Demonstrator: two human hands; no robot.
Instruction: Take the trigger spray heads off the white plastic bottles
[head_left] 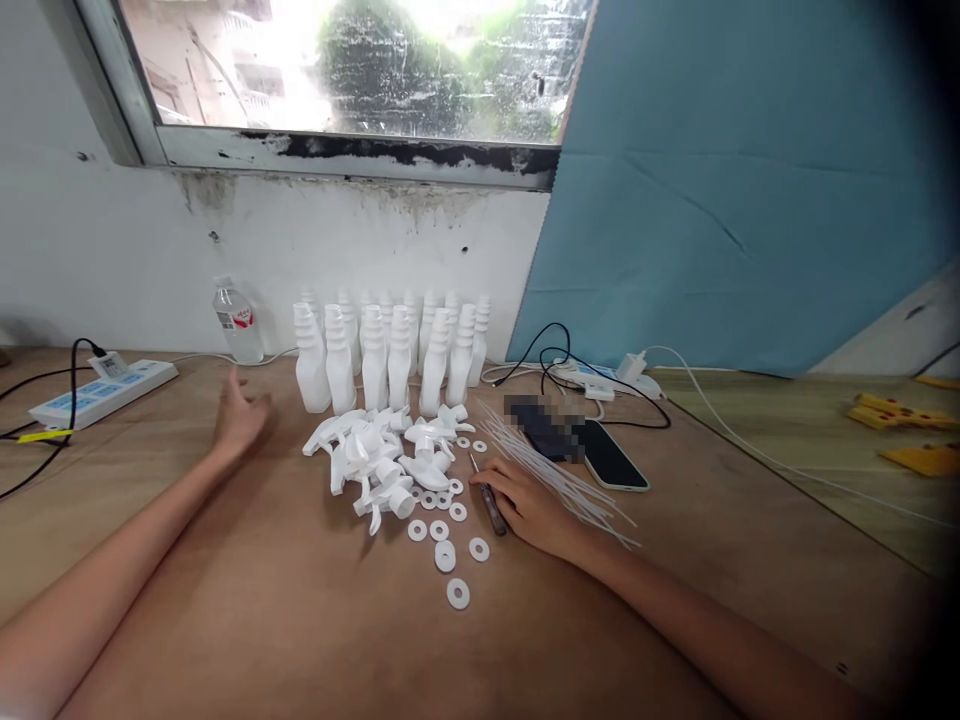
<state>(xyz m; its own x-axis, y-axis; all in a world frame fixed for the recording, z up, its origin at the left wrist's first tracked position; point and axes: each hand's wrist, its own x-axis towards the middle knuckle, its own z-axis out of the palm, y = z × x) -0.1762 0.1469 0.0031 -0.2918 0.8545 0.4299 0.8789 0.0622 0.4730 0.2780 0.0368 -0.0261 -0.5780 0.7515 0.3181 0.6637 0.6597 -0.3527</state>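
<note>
My left hand (241, 418) is off to the left over the tabletop, its fingers apart and holding nothing. It is nearest a clear labelled bottle (238, 325) by the wall. On the right, my right hand (521, 505) has its fingers closed around a small screwdriver (492, 510) with a dark handle, low over the table. White flat washers (457, 594) lie scattered beside it. Between my hands is a heap of white spray trigger heads (367, 455). Behind the heap, white plastic bottles (313, 370) stand upright in rows, their necks uncapped. A bundle of thin white tubes (559, 465) lies just past my right hand.
Two phones, a dark one (541, 430) and one with a pale edge (613, 455), lie at the right. Power strips (105, 395) with cables (73, 390) sit on the left and at the back right. A wall with a window (360, 70) and a blue cloth (712, 180) closes off the back.
</note>
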